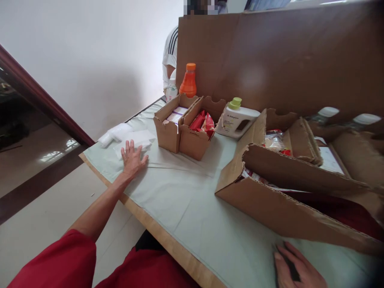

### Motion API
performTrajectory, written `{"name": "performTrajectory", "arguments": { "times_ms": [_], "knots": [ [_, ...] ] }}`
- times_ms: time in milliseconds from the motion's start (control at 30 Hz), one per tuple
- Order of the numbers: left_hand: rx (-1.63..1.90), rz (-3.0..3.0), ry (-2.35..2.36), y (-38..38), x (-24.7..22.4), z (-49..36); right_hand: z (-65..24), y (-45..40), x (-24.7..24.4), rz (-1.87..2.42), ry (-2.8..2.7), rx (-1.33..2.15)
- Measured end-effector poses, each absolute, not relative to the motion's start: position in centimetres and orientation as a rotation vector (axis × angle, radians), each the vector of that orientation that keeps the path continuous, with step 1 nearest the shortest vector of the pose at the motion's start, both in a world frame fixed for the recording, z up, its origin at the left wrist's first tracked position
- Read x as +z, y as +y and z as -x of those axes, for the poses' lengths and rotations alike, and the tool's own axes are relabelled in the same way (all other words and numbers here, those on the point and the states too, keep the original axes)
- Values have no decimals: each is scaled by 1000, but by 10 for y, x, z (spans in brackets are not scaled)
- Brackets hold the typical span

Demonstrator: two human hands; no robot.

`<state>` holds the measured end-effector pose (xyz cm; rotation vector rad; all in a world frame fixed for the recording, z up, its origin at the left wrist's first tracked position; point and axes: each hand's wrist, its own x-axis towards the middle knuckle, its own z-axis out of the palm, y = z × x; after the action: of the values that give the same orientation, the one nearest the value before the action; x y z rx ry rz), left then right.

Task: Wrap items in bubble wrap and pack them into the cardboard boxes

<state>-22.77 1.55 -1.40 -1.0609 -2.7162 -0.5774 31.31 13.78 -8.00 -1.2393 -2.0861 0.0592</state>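
My left hand (133,160) lies with fingers spread at the left of the cloth-covered table (180,192). Its fingertips reach the edge of some thin white plastic bags (136,138), which lie flat and crumpled. At the bottom right, my right hand (300,268) rests low over the table, in front of a long cardboard bin (270,212). Its thumb and fingers are drawn together; a dark patch shows between them, and whether it is an object or shadow is hard to make out.
Two small cardboard bins hold white-purple boxes (175,115) and red packets (203,122). Beside them stand a white jug (237,120) with a green cap, an orange bottle (189,82) and a transparent bottle (171,91). A tall cardboard panel (270,60) closes the back; a person (170,52) is behind it.
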Motion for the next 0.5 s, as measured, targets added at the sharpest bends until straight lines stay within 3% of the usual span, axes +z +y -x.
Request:
{"name": "performTrajectory", "arguments": {
  "times_ms": [500],
  "knots": [
    [-493,1201,-2526,8,-18,242,-307,124,-71,1314,-2034,89]
  ]
}}
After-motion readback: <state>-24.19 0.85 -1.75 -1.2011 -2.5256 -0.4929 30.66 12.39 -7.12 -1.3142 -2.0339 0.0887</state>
